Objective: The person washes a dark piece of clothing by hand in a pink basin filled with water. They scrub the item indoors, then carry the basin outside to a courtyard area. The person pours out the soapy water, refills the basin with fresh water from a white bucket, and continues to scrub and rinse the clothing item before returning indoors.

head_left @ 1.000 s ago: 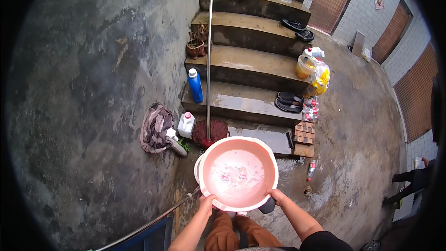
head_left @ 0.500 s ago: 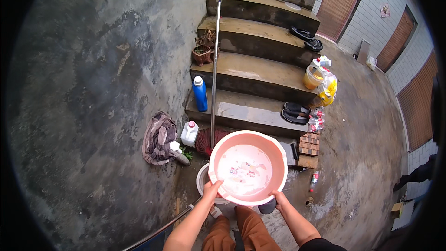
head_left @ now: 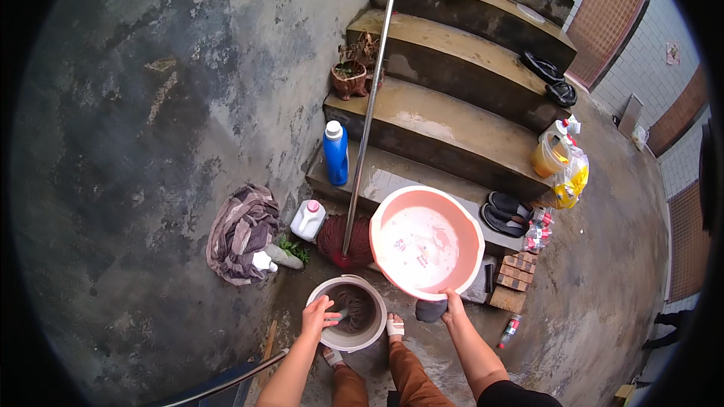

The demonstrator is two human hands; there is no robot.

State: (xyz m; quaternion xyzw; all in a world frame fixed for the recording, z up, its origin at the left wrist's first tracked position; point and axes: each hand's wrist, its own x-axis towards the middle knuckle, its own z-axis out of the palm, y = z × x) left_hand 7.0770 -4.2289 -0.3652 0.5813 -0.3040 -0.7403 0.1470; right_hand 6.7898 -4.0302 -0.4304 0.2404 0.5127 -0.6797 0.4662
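My right hand (head_left: 455, 309) grips the near rim of a pale pink plastic basin (head_left: 386, 220) with a printed bottom, at the foot of the steps. Beside that hand, under the rim, shows a dark grey rounded thing (head_left: 431, 310); I cannot tell whether it is held. My left hand (head_left: 318, 318) is off the basin, fingers apart, over the left side of a grey-white bucket (head_left: 337, 344). Inside the bucket are dark contents and a pale greenish piece that I cannot make out. The bucket stands on the wet floor by my feet.
Behind the bucket stands a mop (head_left: 367, 117), its dark red head beside a white jug (head_left: 308, 220). A blue bottle (head_left: 335, 157) stands on the lowest step. Crumpled cloth (head_left: 243, 237) lies by the wall. Black shoes (head_left: 504, 215), bricks (head_left: 516, 273) and a bottle (head_left: 510, 332) are at right.
My left hand has let go of the basin and moved left and down over the bucket. The basin has shifted right in my right hand, uncovering the bucket. The view has turned.
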